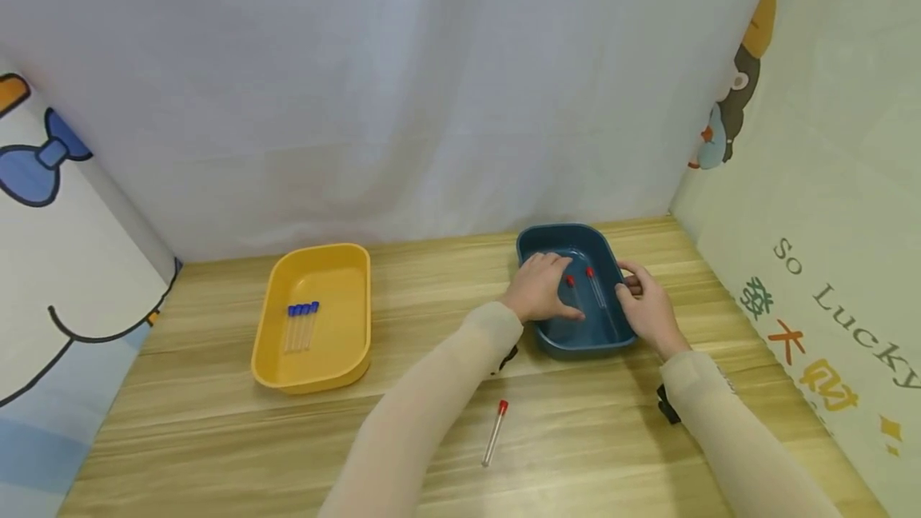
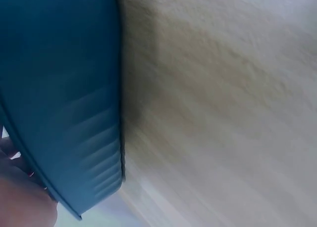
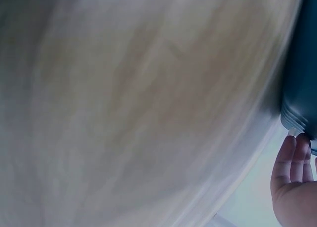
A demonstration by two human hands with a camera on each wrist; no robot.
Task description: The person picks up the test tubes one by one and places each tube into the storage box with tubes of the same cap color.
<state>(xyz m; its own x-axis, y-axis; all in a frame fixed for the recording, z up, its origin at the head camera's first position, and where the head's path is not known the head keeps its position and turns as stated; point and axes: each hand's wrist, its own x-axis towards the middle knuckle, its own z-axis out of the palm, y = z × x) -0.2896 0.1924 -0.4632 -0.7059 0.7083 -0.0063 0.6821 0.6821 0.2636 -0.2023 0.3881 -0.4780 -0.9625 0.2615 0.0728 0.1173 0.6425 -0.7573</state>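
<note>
My left hand point(image 1: 540, 288) reaches over the left side of a dark blue tray point(image 1: 586, 339), thumb and fingers spread apart with nothing visible between them. Under and beside it on the tray floor lie two clear test tubes with red caps, one tube point(image 1: 571, 281) partly hidden by the hand, the other tube point(image 1: 597, 288) farther right. On the opposite side, my right hand point(image 1: 647, 310) holds the tray's right rim, thumb at the edge and fingers outside. Those fingers touch the outer wall in the right wrist view. Another red-capped test tube point(image 1: 494, 434) lies on the table in front.
To the left stands a yellow tray point(image 1: 338, 346) with several blue-capped test tubes point(image 1: 302, 328) lying side by side. The wood-patterned table point(image 1: 424, 326) ends at a pale curtain point(image 1: 432, 142) behind. A printed cloth point(image 1: 806, 278) hangs along the right side.
</note>
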